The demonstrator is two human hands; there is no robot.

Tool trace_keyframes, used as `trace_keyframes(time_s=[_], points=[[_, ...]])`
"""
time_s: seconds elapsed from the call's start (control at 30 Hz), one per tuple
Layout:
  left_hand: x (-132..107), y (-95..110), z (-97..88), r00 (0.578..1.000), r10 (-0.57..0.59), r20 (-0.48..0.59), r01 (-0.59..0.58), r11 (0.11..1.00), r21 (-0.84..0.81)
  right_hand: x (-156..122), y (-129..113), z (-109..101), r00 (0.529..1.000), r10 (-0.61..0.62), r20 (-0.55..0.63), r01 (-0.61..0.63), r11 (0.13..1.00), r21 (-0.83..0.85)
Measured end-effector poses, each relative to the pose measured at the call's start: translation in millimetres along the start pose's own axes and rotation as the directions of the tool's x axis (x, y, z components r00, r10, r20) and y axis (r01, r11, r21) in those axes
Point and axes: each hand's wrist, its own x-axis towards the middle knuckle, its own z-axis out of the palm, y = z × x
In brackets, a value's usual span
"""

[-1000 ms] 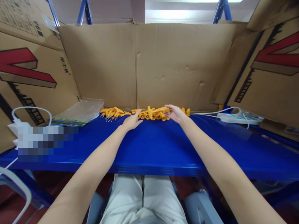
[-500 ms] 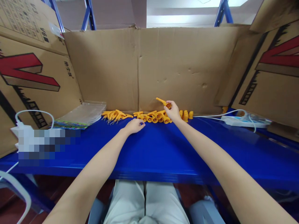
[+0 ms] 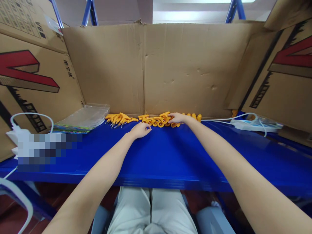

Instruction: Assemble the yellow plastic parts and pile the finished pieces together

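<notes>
My right hand (image 3: pixel 178 117) is at the pile of orange, trumpet-shaped plastic pieces (image 3: pixel 161 124) along the back of the shelf. Its fingers are closed around one orange trumpet-shaped piece (image 3: pixel 164 114) on top of the pile, partly hidden by the fingers. Just left of the pile's front, my left hand (image 3: pixel 141 130) rests low over the blue surface with fingers curled together. Whatever it may hold is hidden. Further left lies a heap of orange branched pieces (image 3: pixel 119 118) with small metal hooks or chains (image 3: pixel 116 124) at their ends.
Several short orange caps (image 3: pixel 193 116) stand right of my right hand. Clear plastic bags (image 3: pixel 85 117) lie at left. A white power strip (image 3: pixel 254 125) with cables is at right. Cardboard walls (image 3: pixel 185 68) enclose the blue shelf (image 3: pixel 156 156).
My right hand has come down and slightly left, bringing the orange trumpet-shaped piece from the air onto the pile. My left hand has hardly moved. The view has shifted slightly.
</notes>
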Motion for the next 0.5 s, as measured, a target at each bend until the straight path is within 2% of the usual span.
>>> trace_keyframes(time_s=[0.07, 0.13, 0.17, 0.23, 0.3, 0.37, 0.4, 0.43, 0.5], points=[[0.1, -0.5, 0.1, 1.000, 0.001, 0.007, -0.001, 1.000, 0.002, 0.5, 2.3, -27.9, 0.971, 0.163, 0.175, -0.184, 0.976, 0.113], [0.7, -1.8, 1.1, 1.000, 0.002, 0.003, -0.002, 1.000, -0.001, -0.4, 11.7, -49.4, 0.931, 0.301, 0.207, -0.343, 0.915, 0.212], [1.2, -2.5, 1.6, 1.000, 0.002, 0.001, -0.002, 1.000, -0.004, -1.1, 18.9, -55.8, 0.927, 0.346, 0.143, -0.373, 0.891, 0.260], [2.0, -3.6, 2.4, 1.000, 0.001, -0.001, -0.001, 1.000, -0.006, -2.9, 37.2, -57.9, 0.896, 0.434, -0.092, -0.381, 0.858, 0.345], [2.2, -3.7, 2.5, 1.000, -0.001, 0.005, 0.001, 1.000, -0.002, -5.4, 57.7, -47.5, 0.790, 0.495, -0.361, -0.357, 0.851, 0.386], [2.0, -3.1, 2.0, 1.000, -0.002, 0.014, 0.002, 1.000, 0.002, -8.5, 77.2, -29.6, 0.645, 0.517, -0.562, -0.362, 0.855, 0.372], [1.8, -2.7, 1.7, 1.000, -0.001, 0.016, 0.001, 1.000, 0.002, -10.2, 85.6, -19.8, 0.582, 0.547, -0.602, -0.385, 0.837, 0.388], [1.6, -2.4, 1.5, 1.000, 0.000, 0.016, 0.000, 1.000, 0.000, -11.8, 92.9, -10.3, 0.545, 0.587, -0.599, -0.417, 0.809, 0.413], [1.5, -2.3, 1.5, 1.000, 0.001, 0.009, -0.001, 1.000, -0.003, -14.5, 104.0, 5.6, 0.558, 0.656, -0.508, -0.498, 0.755, 0.428]])
